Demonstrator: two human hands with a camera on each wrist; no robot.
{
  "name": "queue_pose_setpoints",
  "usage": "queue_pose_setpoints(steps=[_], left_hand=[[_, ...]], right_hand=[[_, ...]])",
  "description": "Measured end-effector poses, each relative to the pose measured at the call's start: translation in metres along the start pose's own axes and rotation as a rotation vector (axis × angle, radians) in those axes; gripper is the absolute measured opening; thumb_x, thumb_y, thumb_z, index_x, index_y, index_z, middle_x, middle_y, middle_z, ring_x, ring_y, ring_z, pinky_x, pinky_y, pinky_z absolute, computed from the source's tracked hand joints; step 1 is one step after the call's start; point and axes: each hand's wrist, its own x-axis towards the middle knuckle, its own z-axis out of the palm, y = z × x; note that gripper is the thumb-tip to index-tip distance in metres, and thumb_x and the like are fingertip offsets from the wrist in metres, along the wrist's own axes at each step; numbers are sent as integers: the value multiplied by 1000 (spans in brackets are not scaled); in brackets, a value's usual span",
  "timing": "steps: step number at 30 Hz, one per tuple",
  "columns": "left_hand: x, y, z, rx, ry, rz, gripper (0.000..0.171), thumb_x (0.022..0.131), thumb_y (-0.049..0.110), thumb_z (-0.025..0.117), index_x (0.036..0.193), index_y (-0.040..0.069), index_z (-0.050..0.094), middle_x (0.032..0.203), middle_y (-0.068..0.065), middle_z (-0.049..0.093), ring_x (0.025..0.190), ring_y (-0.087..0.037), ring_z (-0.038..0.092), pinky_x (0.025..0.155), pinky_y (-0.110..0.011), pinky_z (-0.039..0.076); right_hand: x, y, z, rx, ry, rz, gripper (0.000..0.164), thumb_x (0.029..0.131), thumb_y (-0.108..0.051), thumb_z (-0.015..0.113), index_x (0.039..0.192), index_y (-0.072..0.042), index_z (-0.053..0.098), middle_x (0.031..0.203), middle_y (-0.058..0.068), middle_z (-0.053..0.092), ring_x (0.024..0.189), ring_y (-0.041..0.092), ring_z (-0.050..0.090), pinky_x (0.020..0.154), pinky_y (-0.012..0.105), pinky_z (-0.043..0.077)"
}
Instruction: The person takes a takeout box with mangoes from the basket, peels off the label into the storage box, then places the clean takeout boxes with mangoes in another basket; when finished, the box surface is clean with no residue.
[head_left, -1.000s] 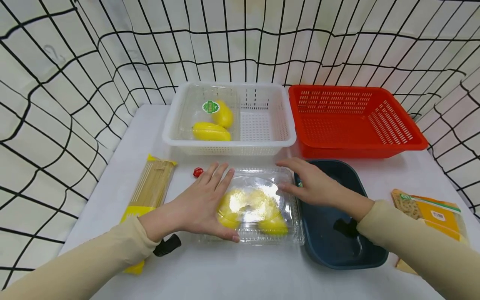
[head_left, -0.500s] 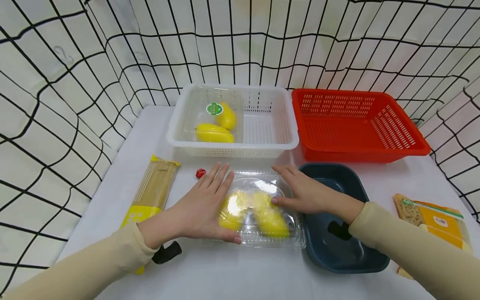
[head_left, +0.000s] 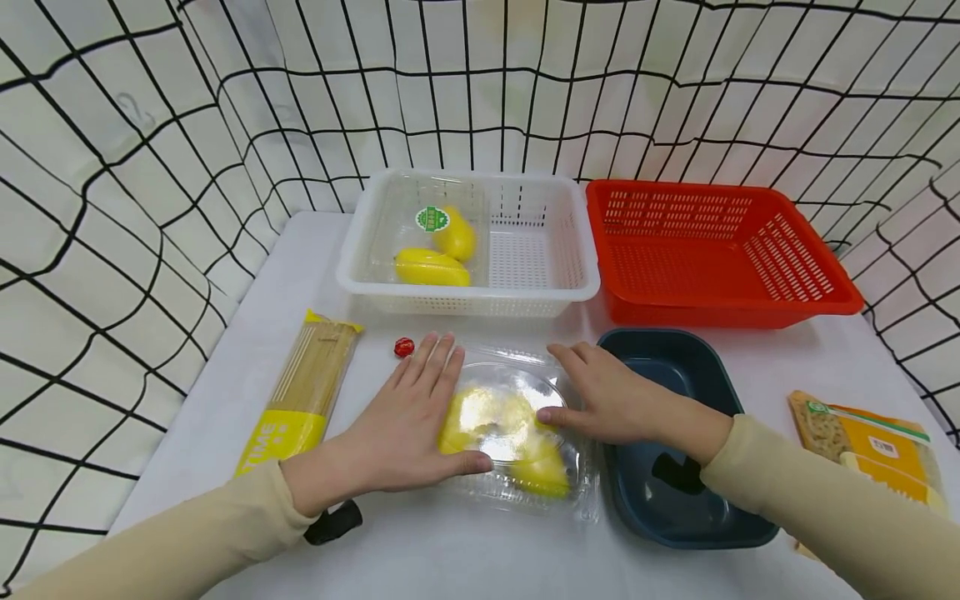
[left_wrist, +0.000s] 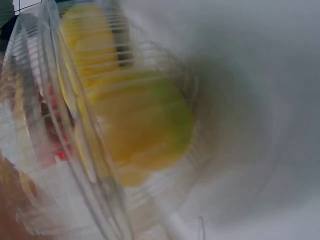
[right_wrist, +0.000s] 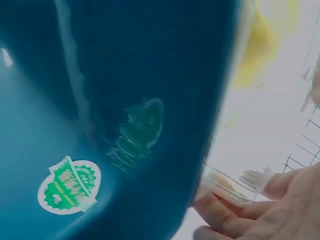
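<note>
A clear plastic clamshell box [head_left: 581, 487] holds yellow fruit [head_left: 542, 471] between my two hands in the head view. My left hand [head_left: 405, 433] lies along its left side, fingers straight and thumb stretched over the front part of the lid. From the right, my right hand [head_left: 607, 396] grips the box with the thumb on top. Bent fingers [right_wrist: 220, 215] show around a corner of the box in the right wrist view. One blurred fruit [left_wrist: 140, 125] looks yellow with a green patch in the left wrist view. The box's left edge is hidden under my left hand.
Beneath my right forearm stands a dark blue basin [head_left: 697, 521]. Behind are a white basket [head_left: 465, 302] containing another fruit box, and a red basket [head_left: 720, 310]. A noodle pack [head_left: 318, 367], a small red ball [head_left: 404, 347] and an orange bag [head_left: 885, 450] lie around.
The fruit box has tilted and moved slightly toward me, away from the basin. Both hands move with it, and the right hand has closed in over its right side.
</note>
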Motion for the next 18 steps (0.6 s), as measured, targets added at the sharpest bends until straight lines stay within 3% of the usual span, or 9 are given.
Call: queue_pose_setpoints(steps=[6,13,18], left_hand=[[4,-11,0,52,-1,108,118,88,82,48,161,-6,16,171,-25,7,159,-44,5,129,-53,16],[11,-24,-2,69,-11,197,112,91,80,45,163,-1,14,171,-24,7,159,-43,4,129,-53,17],[14,-31,-4,115,-3,216,106,94,77,42,164,3,13,171,-21,8,160,-40,7,127,-56,21]], right_hand=[[10,-1,-7,39,-99,12,88,95,-56,64,156,1,34,148,25,48,129,37,53,107,56,50],[35,3,-9,202,-204,-71,62,103,-43,55,150,-4,45,140,13,60,127,30,58,109,53,49],[44,5,-7,282,-252,50,60,107,-46,45,150,-5,44,144,13,58,132,30,55,115,54,43]])
